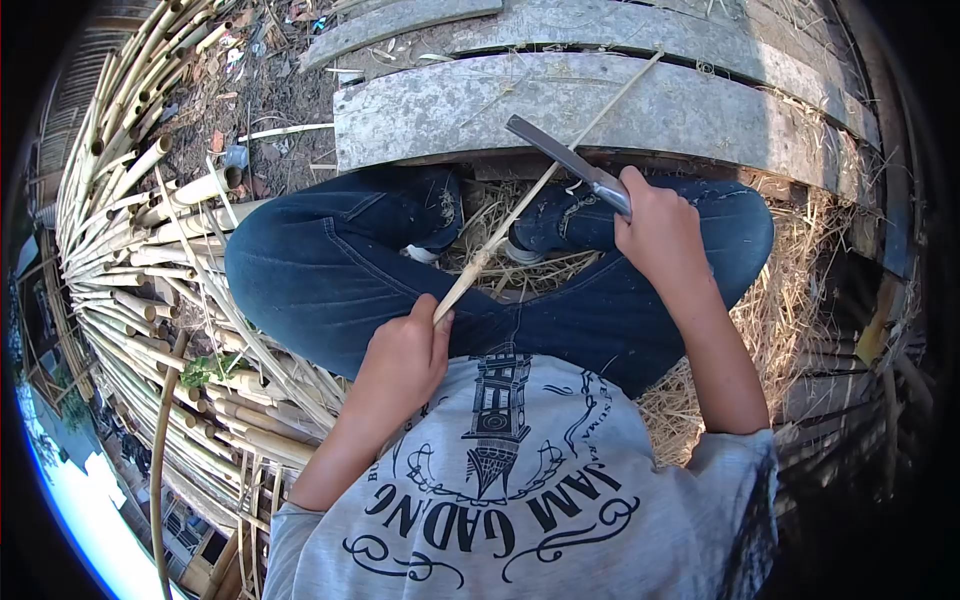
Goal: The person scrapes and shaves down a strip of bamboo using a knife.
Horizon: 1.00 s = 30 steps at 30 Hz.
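My left hand (408,350) is closed round the near end of a long, thin bamboo strip (520,208). The strip slants up and to the right across my crossed legs, and its far end lies over the grey wooden planks. A rough, frayed knot shows partway along it, just beyond my left hand. In my right hand (655,225) is the handle of a knife (565,157) with a long, straight blade. The blade points up and to the left and crosses over the strip, above the edge of the planks. Whether blade and strip touch, I cannot tell.
Grey wooden planks (430,112) lie in front of my legs. Many cut bamboo poles (270,443) are piled on the left. Pale shavings (685,400) cover the ground at the right. A blue-grey cup-like object (236,157) sits near the poles.
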{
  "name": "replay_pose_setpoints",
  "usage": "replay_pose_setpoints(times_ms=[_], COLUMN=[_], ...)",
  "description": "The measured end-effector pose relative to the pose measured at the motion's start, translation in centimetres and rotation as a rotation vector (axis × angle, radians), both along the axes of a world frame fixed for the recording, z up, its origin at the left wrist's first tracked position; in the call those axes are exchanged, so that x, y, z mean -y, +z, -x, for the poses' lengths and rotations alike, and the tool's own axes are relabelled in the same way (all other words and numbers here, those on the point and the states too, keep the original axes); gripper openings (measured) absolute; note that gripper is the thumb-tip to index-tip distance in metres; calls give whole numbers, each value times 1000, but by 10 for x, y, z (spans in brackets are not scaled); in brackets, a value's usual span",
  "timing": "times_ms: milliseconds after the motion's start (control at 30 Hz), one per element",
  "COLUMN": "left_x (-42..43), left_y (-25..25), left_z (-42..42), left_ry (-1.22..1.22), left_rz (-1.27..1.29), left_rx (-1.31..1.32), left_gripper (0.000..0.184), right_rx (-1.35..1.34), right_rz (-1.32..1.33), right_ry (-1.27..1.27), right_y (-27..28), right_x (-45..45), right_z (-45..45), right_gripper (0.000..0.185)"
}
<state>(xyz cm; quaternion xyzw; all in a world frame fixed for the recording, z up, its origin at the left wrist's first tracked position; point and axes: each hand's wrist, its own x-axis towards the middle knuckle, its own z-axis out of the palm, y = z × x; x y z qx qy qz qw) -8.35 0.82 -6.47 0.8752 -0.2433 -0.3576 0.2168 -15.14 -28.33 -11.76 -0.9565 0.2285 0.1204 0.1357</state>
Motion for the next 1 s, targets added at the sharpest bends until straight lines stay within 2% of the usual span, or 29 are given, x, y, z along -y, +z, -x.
replay_pose_setpoints(times_ms=[33, 100, 133, 167, 200, 267, 300, 333, 367, 433, 500, 533, 600, 667, 700, 767, 900, 1000], left_x=[-2, -7, -8, -9, -9, -6, -4, -2, -3, -8, 0, 1, -7, -18, -18, -18, -14, -22], left_y=[1, 8, 8, 7, 7, 6, 4, 1, -4, -11, -7, -4, -3, 0, 0, 2, -6, -5], left_z=[-7, -16, -18, -21, -25, -29, -29, -29, -27, -22, -21, -21, -22, -23, -22, -17, -18, -11], left_ry=[-2, 73, 77, 102, 121, 138, 163, 168, 158, 165, 166, 173, 184, 220, 226, 202, 209, 226], left_rz=[0, 53, 43, 72, 100, 87, 87, 71, 69, 96, 100, 112, 86, 12, 14, 76, 75, 68], left_rx=[3, -252, -244, -363, -480, -533, -600, -603, -603, -511, -516, -508, -556, -653, -651, -607, -672, -592], left_gripper=[19, 26, 26, 29, 33, 34, 36, 36, 36, 35, 35, 35, 35, 35, 35, 36, 37, 36], right_rx=[0, 28, 65, 78, 154, 306, 236, 260, 117, 69, 108, 40, -4, 37, 56, 35, 5, -49], right_rz=[3, 86, 103, 92, 6, -189, -349, -449, -461, -357, -269, -217, -120, 23, 60, 148, -206, -237], right_ry=[1, -170, -246, -245, -206, -95, -32, 80, 155, 114, 132, 135, 65, -218, -264, -122, 175, 191], right_y=[-2, -9, -10, -10, -9, -4, 2, -1, -1, -14, -18, -13, -3, -17, -21, -5, 3, -10], right_x=[-1, 15, 21, 17, 10, -16, -34, -51, -63, -64, -44, -42, -34, 9, 32, 37, -44, -53], right_z=[2, -3, -7, -10, -12, -8, -6, -2, -1, -7, -12, -16, -20, -16, -12, -13, -11, -10], right_gripper=[24, 23, 21, 21, 21, 23, 26, 26, 26, 26, 26, 25, 22, 19, 19, 19, 22, 24])
